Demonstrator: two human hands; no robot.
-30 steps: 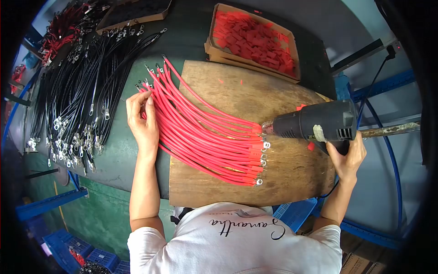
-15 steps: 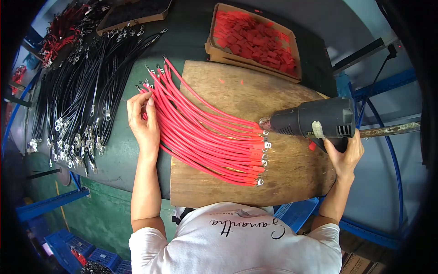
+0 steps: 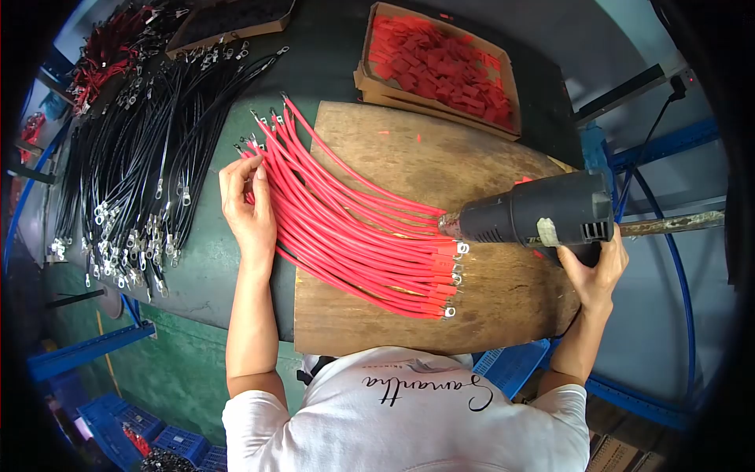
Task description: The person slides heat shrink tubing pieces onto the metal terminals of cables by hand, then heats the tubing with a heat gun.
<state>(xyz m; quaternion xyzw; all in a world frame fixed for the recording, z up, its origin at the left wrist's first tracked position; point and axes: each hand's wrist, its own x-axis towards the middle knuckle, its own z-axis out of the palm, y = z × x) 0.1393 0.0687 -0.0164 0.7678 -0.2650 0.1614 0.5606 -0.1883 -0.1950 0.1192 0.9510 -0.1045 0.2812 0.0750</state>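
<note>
A row of red cables (image 3: 346, 220) with metal ring terminals lies fanned over a wooden board (image 3: 377, 330). Short red sleeves sit by their right-hand terminals. My right hand (image 3: 594, 271) grips a black heat gun (image 3: 527, 211) by its handle, partly hidden under the body. Its metal nozzle points left, right at the upper cables' right ends, and covers some terminals. At the cables' left ends, my left hand (image 3: 248, 200) has its fingers curled together against the edge of the bundle, closed on a red cable; the exact grip is partly hidden.
A cardboard box (image 3: 436, 118) of red sleeve pieces stands at the back of the dark green table. Many black cables (image 3: 149, 165) with ring terminals lie to the left. Behind them is another box (image 3: 228, 35) with dark pieces. A blue rack (image 3: 680, 141) stands at right.
The heat gun's nozzle has shifted slightly left and down, onto the cable ends, covering a terminal that showed before. My left hand has stayed in place.
</note>
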